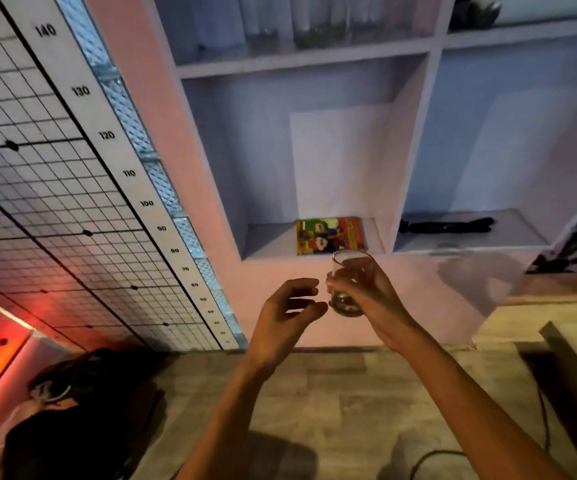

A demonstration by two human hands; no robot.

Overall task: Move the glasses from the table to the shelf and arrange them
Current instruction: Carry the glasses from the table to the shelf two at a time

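A clear drinking glass (346, 282) is held upright in my right hand (372, 299), in the air in front of the white shelf unit (415, 147). My left hand (289, 315) hovers just left of the glass, fingers curled and apart, holding nothing. Several clear glasses (318, 26) stand blurred on the upper shelf board. The table (508, 327) edge shows at the right, partly cut off by the frame.
A colourful book (330, 235) lies in the lower middle compartment. A black object (446, 225) lies in the compartment to its right. A height chart and wire grid (72, 188) cover the wall at left. A dark bag (83, 410) sits on the wooden floor.
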